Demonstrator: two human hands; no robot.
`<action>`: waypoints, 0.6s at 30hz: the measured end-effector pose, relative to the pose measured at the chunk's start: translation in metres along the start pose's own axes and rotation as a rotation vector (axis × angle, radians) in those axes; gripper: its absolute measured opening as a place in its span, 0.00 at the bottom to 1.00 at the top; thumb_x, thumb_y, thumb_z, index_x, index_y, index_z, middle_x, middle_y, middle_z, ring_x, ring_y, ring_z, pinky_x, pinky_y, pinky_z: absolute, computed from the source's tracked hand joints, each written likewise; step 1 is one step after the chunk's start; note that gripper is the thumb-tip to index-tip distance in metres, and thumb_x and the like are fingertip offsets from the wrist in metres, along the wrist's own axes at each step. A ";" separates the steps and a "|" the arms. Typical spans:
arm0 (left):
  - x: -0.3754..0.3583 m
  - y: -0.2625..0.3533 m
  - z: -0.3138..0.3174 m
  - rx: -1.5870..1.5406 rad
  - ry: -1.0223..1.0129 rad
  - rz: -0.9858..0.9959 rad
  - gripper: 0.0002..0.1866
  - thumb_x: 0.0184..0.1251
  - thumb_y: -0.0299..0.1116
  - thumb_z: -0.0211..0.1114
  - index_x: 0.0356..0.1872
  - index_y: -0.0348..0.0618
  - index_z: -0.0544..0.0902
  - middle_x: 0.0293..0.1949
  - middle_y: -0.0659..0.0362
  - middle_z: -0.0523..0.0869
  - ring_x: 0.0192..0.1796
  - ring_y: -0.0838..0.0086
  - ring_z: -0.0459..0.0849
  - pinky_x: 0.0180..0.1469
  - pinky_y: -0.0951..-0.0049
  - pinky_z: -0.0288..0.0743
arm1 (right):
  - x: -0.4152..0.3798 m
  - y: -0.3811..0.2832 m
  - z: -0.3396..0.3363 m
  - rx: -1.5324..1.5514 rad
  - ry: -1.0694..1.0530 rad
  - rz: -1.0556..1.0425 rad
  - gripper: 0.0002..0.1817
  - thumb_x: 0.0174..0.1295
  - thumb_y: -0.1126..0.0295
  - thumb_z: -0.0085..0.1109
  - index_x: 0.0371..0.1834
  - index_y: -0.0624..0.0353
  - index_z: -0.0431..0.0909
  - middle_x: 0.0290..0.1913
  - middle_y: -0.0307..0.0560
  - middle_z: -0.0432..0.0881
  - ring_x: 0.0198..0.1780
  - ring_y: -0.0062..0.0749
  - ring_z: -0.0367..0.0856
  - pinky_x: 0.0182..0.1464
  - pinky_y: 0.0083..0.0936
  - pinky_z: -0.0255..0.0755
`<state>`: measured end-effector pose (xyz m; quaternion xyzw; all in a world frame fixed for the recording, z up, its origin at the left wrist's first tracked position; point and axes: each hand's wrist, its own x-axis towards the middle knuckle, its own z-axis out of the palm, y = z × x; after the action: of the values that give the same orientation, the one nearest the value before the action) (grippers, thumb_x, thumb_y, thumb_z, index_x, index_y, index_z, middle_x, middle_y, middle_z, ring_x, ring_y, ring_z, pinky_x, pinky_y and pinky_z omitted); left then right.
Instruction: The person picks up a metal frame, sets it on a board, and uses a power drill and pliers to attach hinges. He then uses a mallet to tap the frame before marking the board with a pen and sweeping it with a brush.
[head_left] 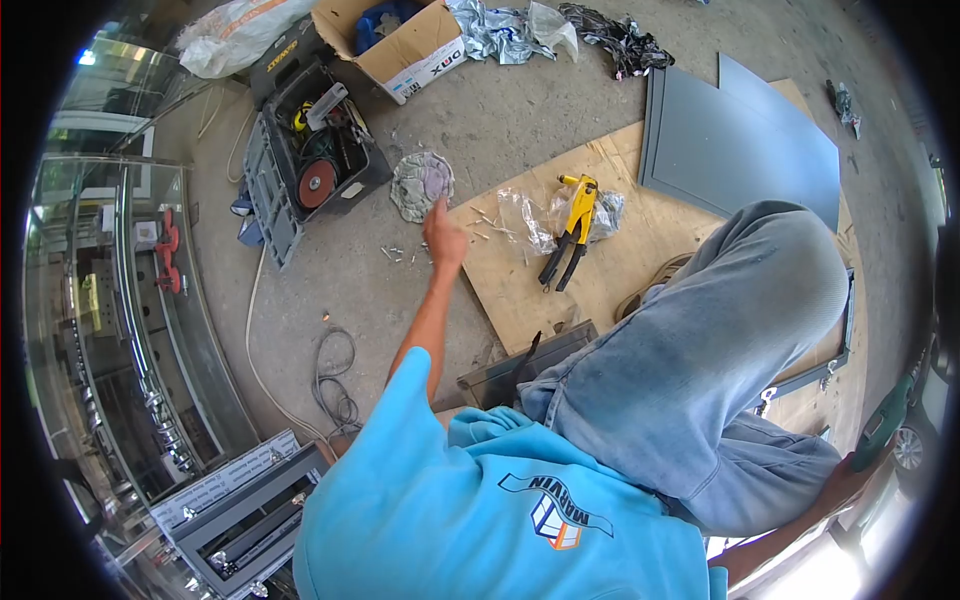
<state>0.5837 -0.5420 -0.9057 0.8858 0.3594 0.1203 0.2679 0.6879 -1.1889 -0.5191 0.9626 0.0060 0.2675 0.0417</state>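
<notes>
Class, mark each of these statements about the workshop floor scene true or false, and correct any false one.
1. The left hand reaches toward small rivets scattered on the concrete floor. True.
2. The yellow rivet tool is held in a hand. False: it lies on the plywood sheet, untouched.
3. The open tool case holds a red disc. True.
4. The cardboard box stands on the plywood sheet. False: it stands on the concrete floor, beyond the tool case.
5. The right hand rests on the grey panel. False: no right hand shows there.
</notes>
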 end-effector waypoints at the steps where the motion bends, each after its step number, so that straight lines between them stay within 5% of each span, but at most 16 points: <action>1: -0.008 -0.020 -0.008 0.102 0.002 -0.018 0.46 0.43 0.31 0.71 0.68 0.45 0.57 0.65 0.49 0.63 0.66 0.50 0.59 0.64 0.53 0.57 | 0.001 0.001 0.000 -0.006 -0.011 -0.001 0.38 0.50 0.83 0.47 0.69 0.53 0.54 0.66 0.52 0.63 0.63 0.51 0.66 0.59 0.38 0.63; 2: -0.016 -0.021 -0.021 0.099 0.003 -0.024 0.46 0.43 0.31 0.71 0.68 0.45 0.57 0.65 0.49 0.63 0.66 0.50 0.59 0.64 0.53 0.57 | 0.003 0.006 0.001 -0.006 -0.010 -0.008 0.38 0.50 0.83 0.47 0.69 0.53 0.54 0.66 0.52 0.63 0.63 0.51 0.66 0.59 0.38 0.63; 4: -0.027 -0.018 -0.047 0.333 -0.495 -0.135 0.55 0.41 0.38 0.74 0.70 0.48 0.49 0.72 0.57 0.48 0.71 0.52 0.48 0.66 0.46 0.52 | 0.002 0.010 0.003 -0.021 -0.031 -0.045 0.38 0.50 0.83 0.47 0.69 0.53 0.53 0.67 0.53 0.62 0.63 0.51 0.66 0.59 0.37 0.62; 6: -0.030 -0.029 -0.046 0.303 -0.556 -0.169 0.57 0.42 0.43 0.74 0.71 0.47 0.44 0.73 0.61 0.41 0.73 0.56 0.42 0.67 0.43 0.45 | 0.004 0.004 0.004 -0.015 -0.051 -0.001 0.38 0.51 0.83 0.48 0.69 0.53 0.53 0.66 0.54 0.62 0.63 0.51 0.66 0.60 0.37 0.62; 8: -0.034 -0.052 -0.029 0.319 -0.394 0.098 0.55 0.45 0.47 0.72 0.71 0.49 0.46 0.73 0.60 0.43 0.73 0.56 0.42 0.68 0.44 0.43 | 0.008 -0.002 0.005 -0.015 -0.060 0.043 0.38 0.51 0.82 0.48 0.70 0.53 0.53 0.66 0.54 0.63 0.63 0.51 0.65 0.60 0.37 0.62; 13: -0.037 -0.057 -0.025 0.334 -0.361 0.157 0.46 0.53 0.46 0.66 0.70 0.48 0.50 0.72 0.58 0.48 0.73 0.58 0.44 0.68 0.48 0.43 | 0.015 -0.017 0.004 -0.066 -0.007 -0.072 0.39 0.50 0.83 0.50 0.70 0.51 0.54 0.65 0.53 0.65 0.63 0.50 0.67 0.61 0.38 0.63; 18: -0.033 -0.055 -0.012 0.342 -0.124 0.201 0.33 0.53 0.38 0.63 0.62 0.43 0.64 0.63 0.55 0.64 0.65 0.57 0.58 0.63 0.52 0.51 | 0.019 -0.029 0.001 -0.072 -0.019 -0.075 0.40 0.50 0.83 0.50 0.70 0.47 0.54 0.65 0.50 0.66 0.61 0.50 0.69 0.59 0.38 0.66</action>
<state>0.5240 -0.5273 -0.9273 0.9554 0.2674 0.0289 0.1216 0.7049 -1.1593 -0.5125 0.9621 0.0320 0.2565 0.0865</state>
